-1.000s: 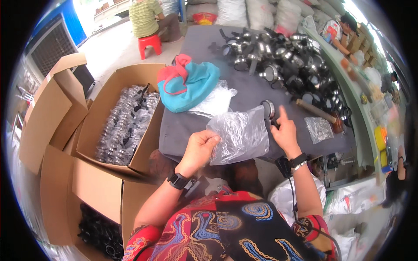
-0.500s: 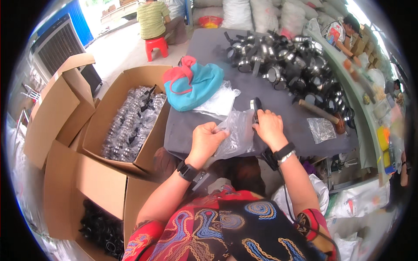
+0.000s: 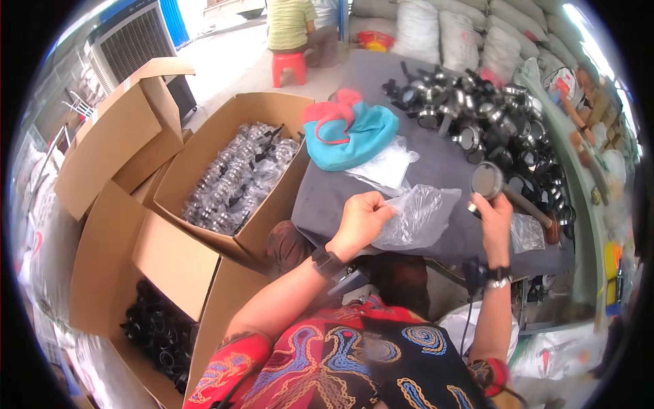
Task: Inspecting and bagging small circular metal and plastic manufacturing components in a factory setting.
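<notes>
My left hand (image 3: 362, 221) is closed on the edge of a clear plastic bag (image 3: 424, 217), which spreads to the right over the near edge of the grey table (image 3: 334, 198). My right hand (image 3: 497, 221), right of the bag and apart from it, grips a round, silver-rimmed part (image 3: 487, 180) with a flat grey face tilted toward me. Behind it, a heap of similar round metal parts with black pieces (image 3: 470, 112) covers the far right of the table. Farther left, a teal and pink cloth bag (image 3: 351, 136) rests on a stack of clear bags (image 3: 392, 167).
Left of the table, a cardboard box (image 3: 272, 225) holds several plastic-wrapped parts. A nearer open box (image 3: 177, 262) contains black rings. A wooden-handled tool (image 3: 531, 206) and a small filled bag (image 3: 526, 234) lie at the right. A person (image 3: 293, 31) sits on a red stool (image 3: 289, 68).
My right hand has moved right, away from the plastic bag, and the part it holds now turns its flat face toward me. My left hand keeps the bag. The whole view has shifted.
</notes>
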`<state>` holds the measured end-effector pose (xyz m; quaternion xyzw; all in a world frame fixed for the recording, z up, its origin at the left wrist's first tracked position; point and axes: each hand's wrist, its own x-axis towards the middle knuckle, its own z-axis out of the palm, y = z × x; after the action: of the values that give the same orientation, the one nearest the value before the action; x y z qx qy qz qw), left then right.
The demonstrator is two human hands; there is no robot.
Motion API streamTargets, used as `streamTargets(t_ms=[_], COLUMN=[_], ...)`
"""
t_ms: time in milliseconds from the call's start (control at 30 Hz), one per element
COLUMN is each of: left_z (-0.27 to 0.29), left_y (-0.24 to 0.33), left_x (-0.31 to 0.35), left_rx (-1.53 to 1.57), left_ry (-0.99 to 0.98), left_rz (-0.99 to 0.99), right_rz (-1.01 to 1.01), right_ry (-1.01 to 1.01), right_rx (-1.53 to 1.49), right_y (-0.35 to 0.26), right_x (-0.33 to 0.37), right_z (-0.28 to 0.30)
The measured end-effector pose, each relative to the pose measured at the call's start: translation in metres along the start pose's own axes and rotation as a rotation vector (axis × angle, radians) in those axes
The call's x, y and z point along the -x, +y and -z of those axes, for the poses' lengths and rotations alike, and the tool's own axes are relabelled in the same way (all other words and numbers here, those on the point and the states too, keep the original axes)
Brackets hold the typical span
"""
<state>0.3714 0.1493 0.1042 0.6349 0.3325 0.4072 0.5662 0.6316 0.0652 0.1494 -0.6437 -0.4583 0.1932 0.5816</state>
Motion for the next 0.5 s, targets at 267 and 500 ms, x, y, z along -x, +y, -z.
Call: streamTargets(t_ms=[267, 500], left_z=[-0.036, -0.039], left_y=[0.018, 0.03], left_x=[-0.001, 0.013], left_rx=[0.135, 0.025], left_ry=[-0.073, -0.343], left_rz=[0.011, -0.043], right_rz=[-0.245, -0.145], right_ry=[-0.489, -0.452], right_rx=[-0.826, -0.957], right_y=[-0.024, -0.018], right_x=[0.086, 0.086], right_z=[-0.029, -0.047])
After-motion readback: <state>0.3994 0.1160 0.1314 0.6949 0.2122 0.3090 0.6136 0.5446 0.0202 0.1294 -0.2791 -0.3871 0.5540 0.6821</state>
